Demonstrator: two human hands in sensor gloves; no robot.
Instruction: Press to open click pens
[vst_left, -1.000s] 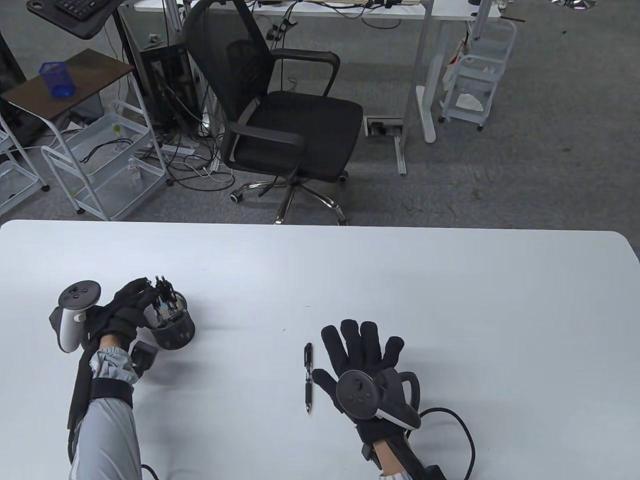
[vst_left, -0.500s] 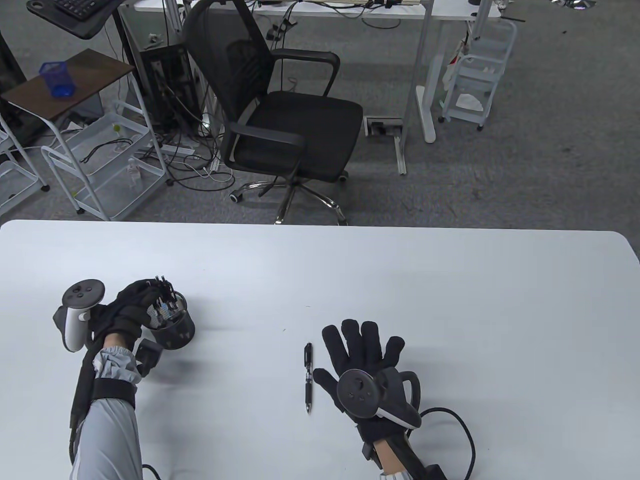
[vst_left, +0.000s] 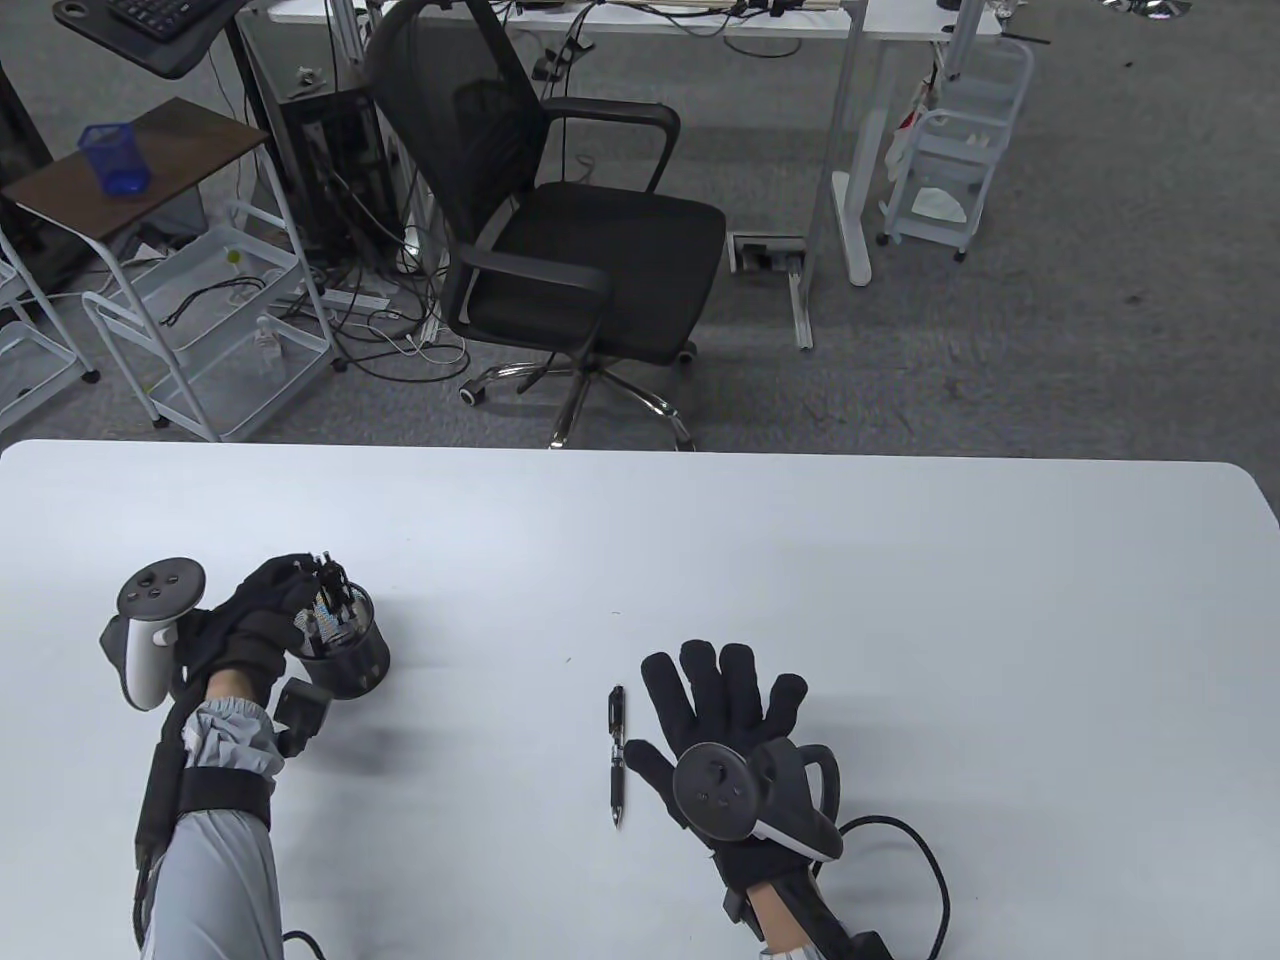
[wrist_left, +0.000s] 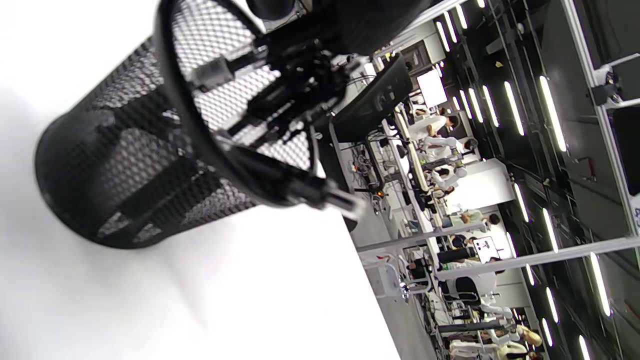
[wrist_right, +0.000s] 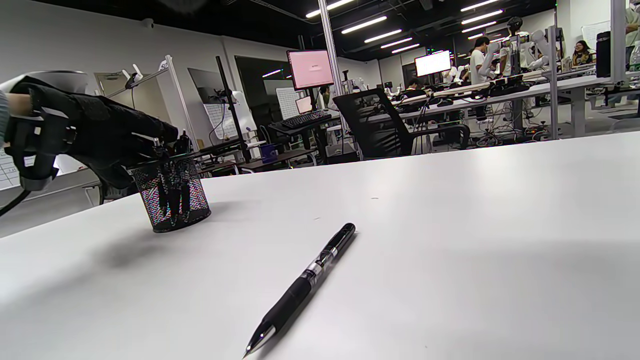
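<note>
Left hand dipped back among pens in mesh holder, fingers curled, grip unclear; right hand spread flat beside 1 clicked pen on worktop

Left hand, in a black sensor glove, is raised at the near left of the white table, fingers curled together at the rim of the black mesh pen cup; whether they grip anything is not visible. Its grey-sleeved forearm rises from the near edge. Right hand, also black-gloved, lies palm down on the table right of centre, fingers spread flat and pointing away.
</note>
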